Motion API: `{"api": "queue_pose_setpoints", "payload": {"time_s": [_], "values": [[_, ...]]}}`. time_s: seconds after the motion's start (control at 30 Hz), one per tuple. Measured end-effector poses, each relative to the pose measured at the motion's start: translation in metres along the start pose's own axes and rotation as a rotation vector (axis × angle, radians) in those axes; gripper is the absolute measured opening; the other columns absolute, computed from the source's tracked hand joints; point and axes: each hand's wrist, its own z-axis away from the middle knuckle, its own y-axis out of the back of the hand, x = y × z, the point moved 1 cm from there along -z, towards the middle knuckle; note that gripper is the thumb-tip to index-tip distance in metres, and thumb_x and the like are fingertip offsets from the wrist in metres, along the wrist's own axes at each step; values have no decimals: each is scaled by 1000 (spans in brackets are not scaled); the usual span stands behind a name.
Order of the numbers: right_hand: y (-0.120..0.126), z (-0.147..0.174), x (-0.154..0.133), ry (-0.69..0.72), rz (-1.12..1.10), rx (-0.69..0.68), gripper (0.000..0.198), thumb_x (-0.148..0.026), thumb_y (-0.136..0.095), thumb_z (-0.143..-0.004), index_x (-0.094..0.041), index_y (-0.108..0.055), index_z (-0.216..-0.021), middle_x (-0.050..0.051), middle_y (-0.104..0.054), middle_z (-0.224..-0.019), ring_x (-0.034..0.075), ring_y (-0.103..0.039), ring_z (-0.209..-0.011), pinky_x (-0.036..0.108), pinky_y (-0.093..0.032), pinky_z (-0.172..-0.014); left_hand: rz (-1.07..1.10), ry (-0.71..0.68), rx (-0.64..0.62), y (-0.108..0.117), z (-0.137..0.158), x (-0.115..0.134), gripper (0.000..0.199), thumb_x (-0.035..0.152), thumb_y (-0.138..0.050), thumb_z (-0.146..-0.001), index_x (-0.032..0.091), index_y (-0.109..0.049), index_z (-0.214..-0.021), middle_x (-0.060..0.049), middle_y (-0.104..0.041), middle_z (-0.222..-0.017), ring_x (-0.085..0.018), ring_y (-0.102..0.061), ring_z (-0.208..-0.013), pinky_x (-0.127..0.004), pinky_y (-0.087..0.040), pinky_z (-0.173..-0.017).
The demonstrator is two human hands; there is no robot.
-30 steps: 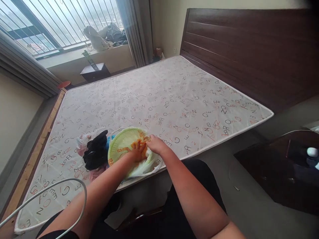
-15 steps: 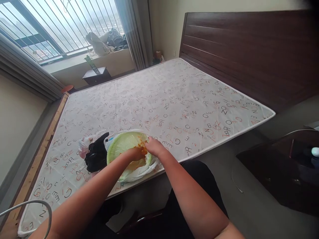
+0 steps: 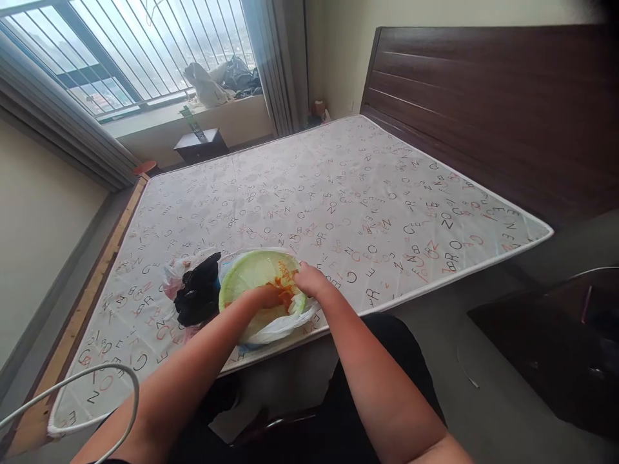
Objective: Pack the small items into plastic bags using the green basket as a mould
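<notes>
A pale green plastic basin (image 3: 244, 274) sits at the near edge of the mattress, with a white plastic bag (image 3: 280, 327) bunched along its near side. Wet orange, stringy pulp (image 3: 285, 277) lies inside, towards the right wall. My left hand (image 3: 268, 296) reaches down into the basin; its fingers look closed in the pulp, though their tips are hidden. At the right rim, my right hand (image 3: 309, 279) is closed with its knuckles up, and its fingertips are hidden behind the rim.
A black plastic bag (image 3: 197, 293) and a pinkish clear bag (image 3: 171, 277) lie left of the basin on the lettered mattress (image 3: 271, 193). A white cable (image 3: 135, 393) loops by my left forearm. A dark table (image 3: 541, 348) stands at the right.
The view has shifted slightly, so the scene sits further right. My right hand is drawn back a little towards the rim; my left hand stays in the basin.
</notes>
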Motion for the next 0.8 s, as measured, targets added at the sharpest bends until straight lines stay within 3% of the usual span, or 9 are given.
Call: {"api": "queue_pose_setpoints", "payload": {"time_s": [0.1, 0.17, 0.23, 0.3, 0.4, 0.47, 0.6, 0.7, 0.8], "values": [[12, 0, 7, 25, -102, -45, 39, -32, -67, -83, -19, -68, -120, 8, -77, -105, 23, -71, -90, 28, -54, -78, 47, 38, 194, 37, 47, 5, 50, 39, -47, -97, 18, -57, -141, -15, -67, -134, -26, -67, -111, -39, -50, -99], [18, 1, 10, 80, -145, -57, 37, -27, -71, -79, -19, -72, -115, 7, -78, -99, 22, -70, -87, 28, -54, -77, 260, -35, 546, 47, 92, 1, 44, 42, -44, -100, 22, -60, -135, -11, -69, -126, -21, -69, -103, -34, -54, -92], [21, 3, 13, 119, -163, -63, 36, -23, -71, -76, -20, -74, -111, 6, -78, -96, 23, -70, -86, 27, -54, -75, 337, 43, 867, 40, 136, -12, 40, 46, -49, -98, 21, -65, -125, -8, -72, -110, -20, -69, -91, -34, -56, -84], [20, 5, 14, 157, -149, -85, 37, -19, -70, -75, -21, -75, -112, 5, -78, -98, 22, -70, -87, 26, -53, -74, 411, 131, 973, 18, 165, -32, 43, 50, -55, -94, 21, -64, -125, -9, -70, -111, -21, -68, -91, -36, -57, -82], [12, 9, 9, 218, -57, -134, 40, -16, -64, -78, -25, -73, -117, 4, -77, -106, 21, -70, -91, 25, -52, -75, 647, 158, 875, -25, 176, -62, 72, 57, -65, -85, 19, -48, -144, -14, -63, -128, -26, -67, -103, -40, -60, -81], [5, 14, 3, 223, 45, -89, 38, -20, -60, -84, -26, -71, -120, 5, -76, -109, 21, -69, -94, 26, -51, -79, 773, 145, 805, -50, 170, -75, 84, 60, -67, -82, 19, -40, -150, -16, -58, -138, -30, -65, -116, -44, -57, -92], [1, 36, -12, 207, 205, 265, 38, -38, -57, -92, -21, -67, -124, 10, -73, -110, 23, -67, -97, 32, -49, -83, 994, 62, 819, -78, 152, -84, 82, 69, -64, -80, 16, -51, -140, -16, -60, -140, -34, -55, -131, -47, -47, -109], [0, 65, -32, 350, 193, 567, 32, -37, -47, -96, -19, -67, -113, 9, -70, -103, 23, -64, -93, 34, -49, -83, 1177, -9, 714, -85, 143, -86, 81, 75, -63, -77, 15, -58, -130, -17, -66, -130, -36, -60, -123, -47, -54, -98], [-14, 96, -70, 569, 173, 681, 26, -30, -43, -98, -20, -66, -105, 8, -68, -99, 23, -63, -94, 37, -49, -88, 1270, -5, 570, -88, 137, -85, 87, 71, -67, -77, 17, -48, -143, -18, -62, -135, -36, -65, -111, -40, -62, -71]]}}
